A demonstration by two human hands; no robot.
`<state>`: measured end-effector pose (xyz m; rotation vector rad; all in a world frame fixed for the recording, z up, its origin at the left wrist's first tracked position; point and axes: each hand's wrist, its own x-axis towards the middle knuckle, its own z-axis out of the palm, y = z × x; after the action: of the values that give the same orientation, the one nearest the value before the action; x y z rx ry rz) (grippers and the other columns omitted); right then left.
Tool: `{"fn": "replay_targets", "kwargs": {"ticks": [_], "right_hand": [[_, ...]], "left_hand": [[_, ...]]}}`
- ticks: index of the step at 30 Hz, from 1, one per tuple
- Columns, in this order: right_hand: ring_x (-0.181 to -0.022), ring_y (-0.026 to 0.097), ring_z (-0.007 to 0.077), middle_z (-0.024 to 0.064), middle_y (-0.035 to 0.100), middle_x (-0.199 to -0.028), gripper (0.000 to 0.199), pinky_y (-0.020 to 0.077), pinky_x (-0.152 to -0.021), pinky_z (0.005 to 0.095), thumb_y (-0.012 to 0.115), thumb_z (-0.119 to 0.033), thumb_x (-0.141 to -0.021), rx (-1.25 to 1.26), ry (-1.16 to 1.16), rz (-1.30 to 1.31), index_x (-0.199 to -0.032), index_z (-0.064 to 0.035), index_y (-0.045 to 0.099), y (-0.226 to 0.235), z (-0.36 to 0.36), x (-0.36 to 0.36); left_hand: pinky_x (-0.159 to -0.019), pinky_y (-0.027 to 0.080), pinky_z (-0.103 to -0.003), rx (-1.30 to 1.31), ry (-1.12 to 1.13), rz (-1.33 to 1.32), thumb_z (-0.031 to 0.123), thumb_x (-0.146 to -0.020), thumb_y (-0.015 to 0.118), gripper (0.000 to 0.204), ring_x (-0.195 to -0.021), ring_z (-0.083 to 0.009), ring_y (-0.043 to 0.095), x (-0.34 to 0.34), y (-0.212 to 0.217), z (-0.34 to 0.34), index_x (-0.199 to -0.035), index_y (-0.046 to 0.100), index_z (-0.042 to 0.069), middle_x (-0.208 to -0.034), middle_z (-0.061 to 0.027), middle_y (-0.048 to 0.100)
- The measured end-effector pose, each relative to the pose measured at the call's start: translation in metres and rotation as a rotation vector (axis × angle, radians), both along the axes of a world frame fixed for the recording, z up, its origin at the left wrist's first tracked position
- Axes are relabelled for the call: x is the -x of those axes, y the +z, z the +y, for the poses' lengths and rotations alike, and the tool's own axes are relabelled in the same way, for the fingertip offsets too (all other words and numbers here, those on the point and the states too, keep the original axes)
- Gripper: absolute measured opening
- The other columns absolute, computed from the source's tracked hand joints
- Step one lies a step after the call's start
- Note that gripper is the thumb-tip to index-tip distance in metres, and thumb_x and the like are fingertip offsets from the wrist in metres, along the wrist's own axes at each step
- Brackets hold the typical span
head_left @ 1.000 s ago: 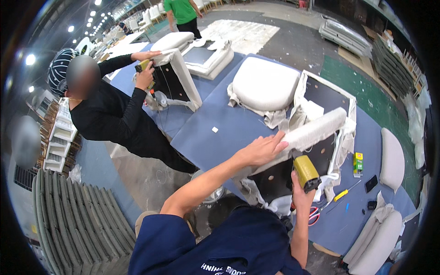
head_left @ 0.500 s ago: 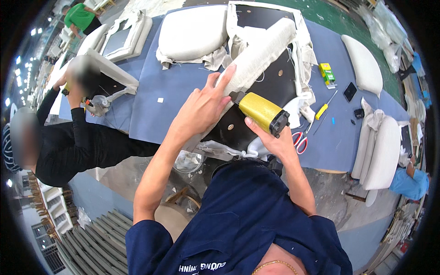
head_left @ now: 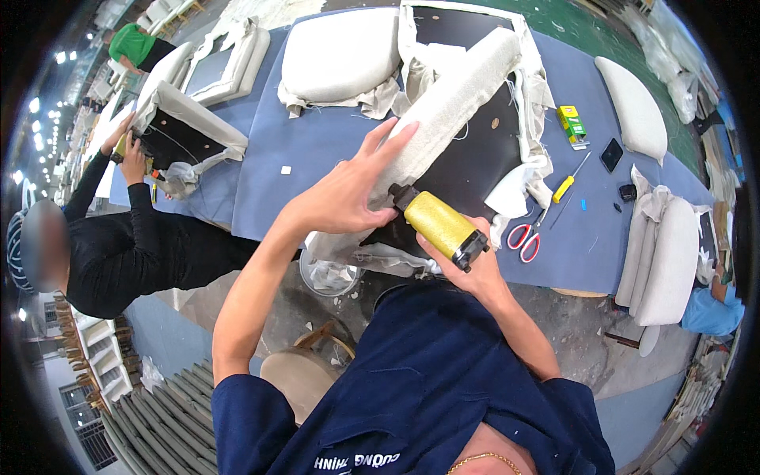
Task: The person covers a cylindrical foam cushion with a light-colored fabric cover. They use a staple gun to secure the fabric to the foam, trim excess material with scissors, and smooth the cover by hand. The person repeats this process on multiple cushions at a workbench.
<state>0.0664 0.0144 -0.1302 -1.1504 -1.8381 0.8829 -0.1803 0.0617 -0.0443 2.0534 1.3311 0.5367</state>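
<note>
While the right hand grips one yellow stapler at the near edge of the blue table, the left hand lies open, fingers spread, on one fabric-covered armrest. One pair of red scissors and one yellow screwdriver lie rightward; a workshop surrounds.

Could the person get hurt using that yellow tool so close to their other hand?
Maybe. The left hand presses the cream fabric roll right beside the nose of the yellow tool held in the right hand, so a slip might catch the fingers. Loose fabric hangs around the frame's edge and might bunch or snag. The red-handled scissors lie near the table edge and could get knocked off.
</note>
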Motion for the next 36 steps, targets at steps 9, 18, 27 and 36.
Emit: {"fn": "replay_targets", "kwargs": {"ticks": [9,18,27,36], "right_hand": [[-0.097,0.062,0.0278,0.0139,0.062,-0.109,0.049,0.0472,-0.090,0.0365,0.087,-0.021,-0.078,-0.069,0.047,-0.031,-0.116,0.0008,0.065,0.001,0.004,0.015],[-0.080,0.068,0.0281,0.0127,0.074,-0.087,0.021,0.0507,-0.085,0.0371,0.082,-0.014,-0.080,0.360,0.189,0.170,-0.091,0.0017,0.073,0.054,0.015,0.021],[-0.106,0.058,0.0361,0.0174,0.061,-0.115,0.075,0.0489,-0.093,0.0429,0.087,-0.014,-0.065,0.046,0.281,-0.108,-0.131,-0.0033,0.053,-0.006,-0.003,0.004],[-0.102,0.058,0.0368,0.0160,0.062,-0.118,0.079,0.0474,-0.092,0.0444,0.088,-0.017,-0.060,0.063,0.404,-0.097,-0.130,-0.0032,0.055,-0.018,-0.012,0.006]], "left_hand": [[-0.107,0.040,-0.030,0.779,0.601,-0.649,0.047,-0.109,0.033,0.059,-0.123,-0.0169,0.053,0.033,-0.048,-0.026,-0.145,0.049,0.003,-0.138,-0.0103,0.057],[-0.098,0.044,-0.051,0.040,0.480,0.111,0.034,-0.107,0.041,0.056,-0.122,-0.0465,0.055,-0.004,-0.031,-0.069,-0.155,0.031,0.007,-0.151,-0.0233,0.042],[-0.104,0.043,-0.051,0.001,0.391,0.207,-0.004,-0.086,0.061,0.087,-0.132,-0.0447,0.048,-0.009,-0.020,-0.074,-0.160,0.019,0.014,-0.151,-0.0212,0.041],[-0.110,0.042,-0.044,0.074,0.327,0.158,-0.008,-0.071,0.064,0.103,-0.135,-0.0436,0.046,0.003,-0.017,-0.070,-0.160,0.019,0.013,-0.154,-0.0205,0.036]]}}
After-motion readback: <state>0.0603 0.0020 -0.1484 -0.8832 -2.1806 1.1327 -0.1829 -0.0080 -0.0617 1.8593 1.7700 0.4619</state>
